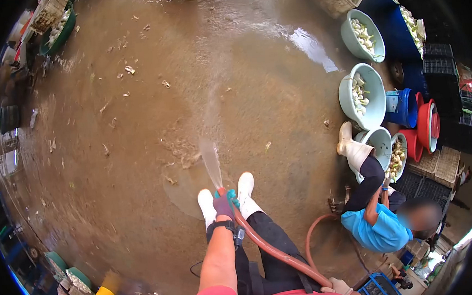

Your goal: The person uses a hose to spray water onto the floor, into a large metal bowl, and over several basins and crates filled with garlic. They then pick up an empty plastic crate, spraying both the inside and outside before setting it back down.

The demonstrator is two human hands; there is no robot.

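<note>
Gripping the hose (269, 249) near its nozzle, our left hand (224, 204) is closed tight around it in a purple glove, just above our white boots (245, 187) on the wet floor (139, 153). Our right hand (339, 287) is curled around the same hose farther back, by the bottom edge of the floor. Water (211, 162) sprays toward the floor's middle; a person in blue (378, 225) crouches beside basins (362, 94) at its right edge.

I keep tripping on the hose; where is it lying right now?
In the head view, the hose runs from the left hand above the white boots, back right past the legs to the right hand.
</note>
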